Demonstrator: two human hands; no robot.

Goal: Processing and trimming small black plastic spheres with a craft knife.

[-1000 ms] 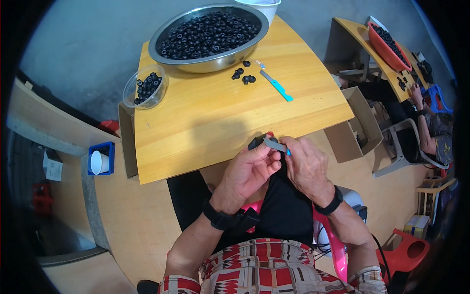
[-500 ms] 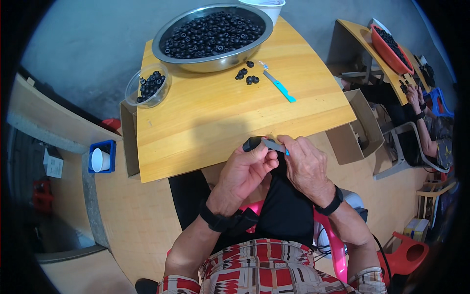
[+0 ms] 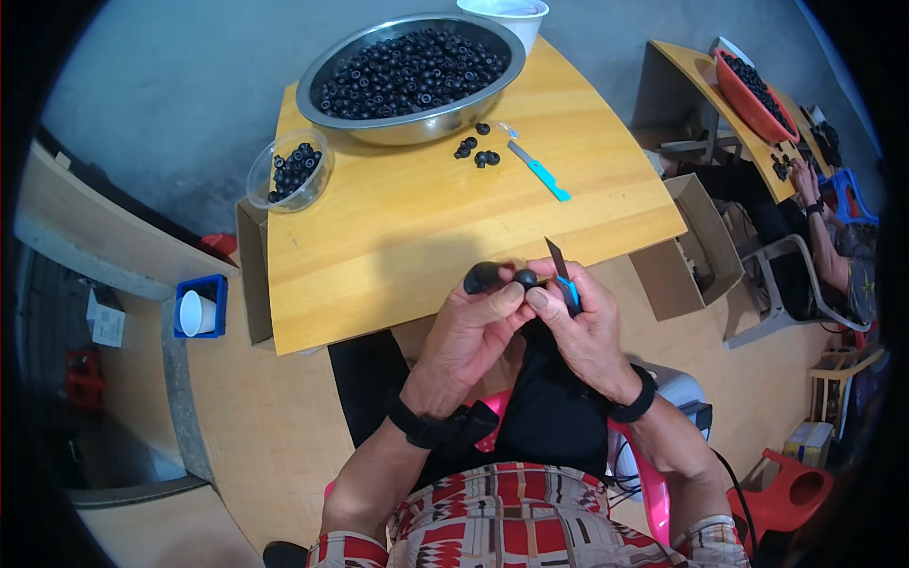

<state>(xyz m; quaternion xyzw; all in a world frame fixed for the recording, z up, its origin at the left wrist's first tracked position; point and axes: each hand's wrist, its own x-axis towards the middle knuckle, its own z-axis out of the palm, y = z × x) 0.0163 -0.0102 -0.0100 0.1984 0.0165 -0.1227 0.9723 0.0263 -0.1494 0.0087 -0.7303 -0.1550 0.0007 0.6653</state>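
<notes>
The left hand [image 3: 471, 327] pinched a small black rubber piece [image 3: 493, 276] between thumb and fingers just past the near edge of the worktop [image 3: 417, 227], above the lap; the right hand [image 3: 579, 322] was closed around a blue-handled knife [image 3: 562, 277], blade tip up and close beside the piece. In my judgement, the cut would go best with the piece held firm, the left fingertips kept clear of the edge, and light strokes directed away from the thumb. The steel bowl [image 3: 409, 68] of like pieces stood well apart.
</notes>
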